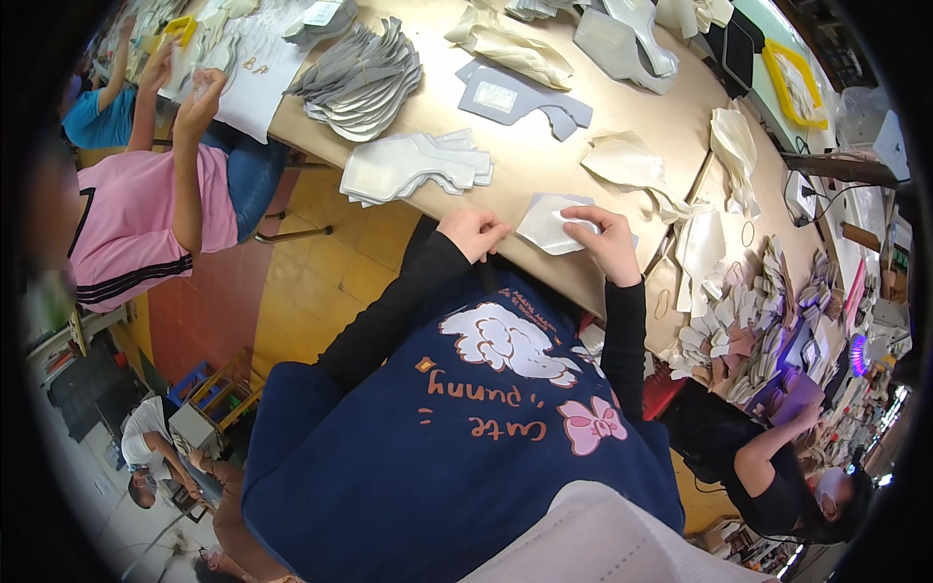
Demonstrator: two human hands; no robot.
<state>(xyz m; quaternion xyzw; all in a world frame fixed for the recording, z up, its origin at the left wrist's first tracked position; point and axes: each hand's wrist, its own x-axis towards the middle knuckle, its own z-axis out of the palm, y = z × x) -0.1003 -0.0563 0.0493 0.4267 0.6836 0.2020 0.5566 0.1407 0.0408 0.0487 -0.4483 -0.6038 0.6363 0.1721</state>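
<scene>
At the near edge of the table (525, 260), my right hand (610, 245) bends its thumb and fingertips onto a whitish cut piece (546, 229) that lies over a grey-blue one. Left of it, my left hand (473, 233) is closed in a pinch by the table edge, apart from the piece; whatever its fingertips hold is too small to make out. Beyond my left hand lies a fanned stack of light grey cut pieces (413, 167). A grey-blue piece with a pale label (525, 100) rests farther off.
A bundle of grey pieces (364, 83) stands at the back left. Crumpled cream pieces (622, 160) and a heap of scraps (753, 311) lie to the right, near a yellow tray (795, 85). Co-workers sit at the left, in a pink shirt (146, 219), and at the right.
</scene>
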